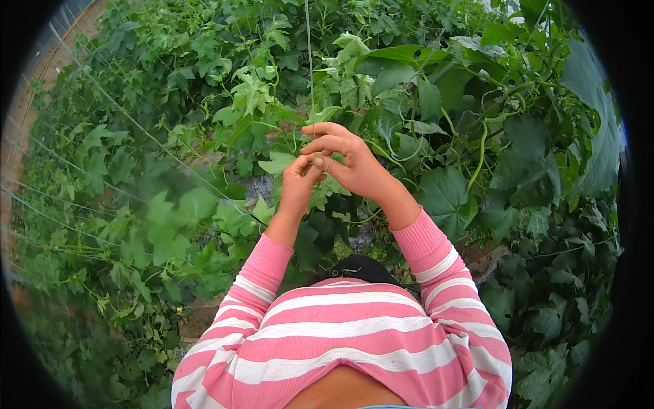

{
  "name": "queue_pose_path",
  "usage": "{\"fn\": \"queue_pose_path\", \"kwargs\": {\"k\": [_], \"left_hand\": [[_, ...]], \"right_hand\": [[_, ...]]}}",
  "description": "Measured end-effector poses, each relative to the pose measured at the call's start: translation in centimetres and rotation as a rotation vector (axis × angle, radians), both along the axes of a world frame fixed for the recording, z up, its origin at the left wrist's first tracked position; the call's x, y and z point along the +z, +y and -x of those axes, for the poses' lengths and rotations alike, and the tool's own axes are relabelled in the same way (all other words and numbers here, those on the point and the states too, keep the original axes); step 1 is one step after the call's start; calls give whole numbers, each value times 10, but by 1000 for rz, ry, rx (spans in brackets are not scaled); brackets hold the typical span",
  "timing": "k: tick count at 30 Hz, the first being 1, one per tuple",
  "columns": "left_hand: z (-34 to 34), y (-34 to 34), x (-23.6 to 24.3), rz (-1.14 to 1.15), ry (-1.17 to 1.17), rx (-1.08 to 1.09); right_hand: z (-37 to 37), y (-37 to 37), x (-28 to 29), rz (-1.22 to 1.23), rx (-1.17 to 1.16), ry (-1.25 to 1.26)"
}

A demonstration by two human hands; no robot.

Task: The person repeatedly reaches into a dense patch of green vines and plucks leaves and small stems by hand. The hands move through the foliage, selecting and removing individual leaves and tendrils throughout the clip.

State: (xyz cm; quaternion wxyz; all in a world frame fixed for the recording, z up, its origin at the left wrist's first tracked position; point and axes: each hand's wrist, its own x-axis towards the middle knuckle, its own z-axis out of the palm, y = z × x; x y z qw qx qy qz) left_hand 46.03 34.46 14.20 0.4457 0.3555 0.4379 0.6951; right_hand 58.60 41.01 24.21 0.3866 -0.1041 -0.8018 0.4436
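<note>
A thin upright string [310, 68] hangs in the middle of the view among leafy vine shoots [252, 95]. My left hand [297, 184] is closed at the string's lower part, fingertips pinched on what seems to be the vine stem and string. Touching it from the right, my right hand [347, 163] has its thumb at the same spot, with its curved fingers reaching over the top around the string. Exactly what lies between the fingertips is partly hidden. A pale green leaf [274, 163] sits just left of my hands.
Dense vines [102, 163] surround me, with large leaves [446, 201] and long curling stems [480, 160] on the right. Several slanting strings [143, 133] cross the left side. A brown strip of ground [85, 27] runs along the far left edge.
</note>
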Motion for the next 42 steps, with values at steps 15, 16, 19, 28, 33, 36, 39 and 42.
{"fn": "queue_pose_path", "kwargs": {"k": [15,16,19,28,33,36,39,42], "left_hand": [[8,3,2,-262,76,-38],[10,1,2,-262,78,-54],[18,-7,5,-276,140,-86],[10,-5,15,-51,151,-126],[2,-3,7,-62,227,-79],[-1,-5,3,-79,211,-29],[-2,-8,-3,3,87,43],[-1,-18,-16,-10,78,204]], "right_hand": [[24,6,-9,254,-215,-16],[21,4,-15,308,-150,24],[4,-4,-33,273,28,118],[-6,3,-60,1058,199,591],[-16,-2,-64,1373,181,737],[-24,-4,-52,1006,57,406],[-56,7,-23,410,-319,-66],[-119,44,17,233,-724,459]]}}
